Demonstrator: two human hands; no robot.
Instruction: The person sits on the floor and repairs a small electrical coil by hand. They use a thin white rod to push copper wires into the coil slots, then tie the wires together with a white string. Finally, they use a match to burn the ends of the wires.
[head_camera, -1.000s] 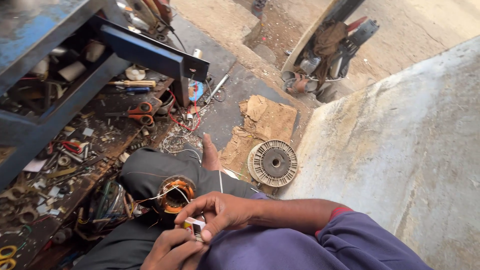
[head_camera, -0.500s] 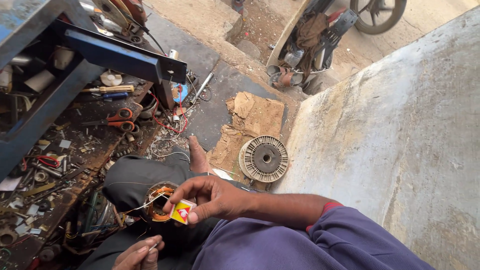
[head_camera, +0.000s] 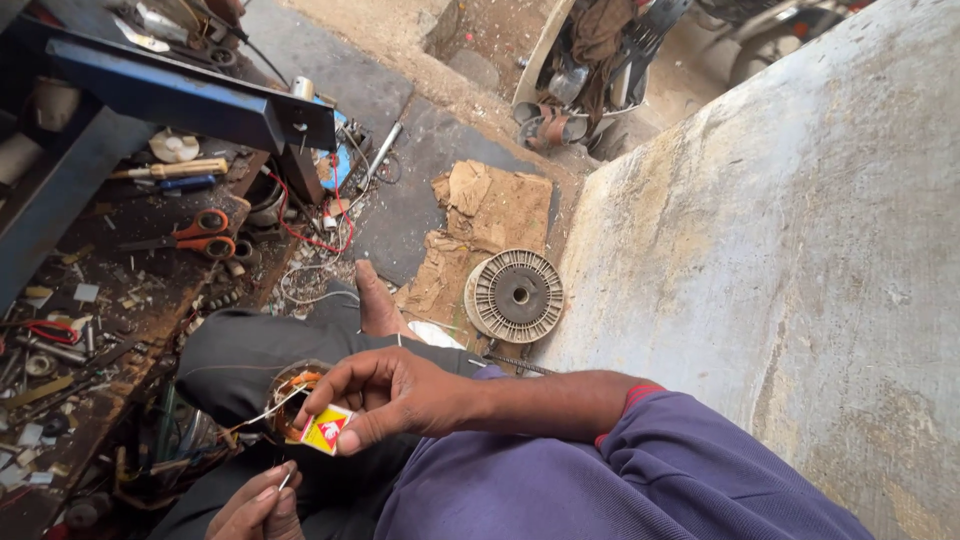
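Honestly, with my right hand (head_camera: 400, 395) pinching the matchbox (head_camera: 325, 430) just above my left hand (head_camera: 255, 505), which grips a matchstick (head_camera: 285, 481), I fear a struck flame would singe the copper coil (head_camera: 290, 395) right behind them.

Matchbox (head_camera: 326, 430): small, flat, yellow face with a red panel and a white figure on it, tilted corner-down, pinched at its right edge between thumb and fingers of the right hand (head_camera: 395, 395). Matchstick (head_camera: 284, 481): thin, pale, short, only its tip shows, angled up, gripped in the left hand (head_camera: 255, 508) just below and left of the box, not touching it. Both sit over the lap, just in front of a copper-wound coil (head_camera: 290, 392) resting on the dark trouser knee.
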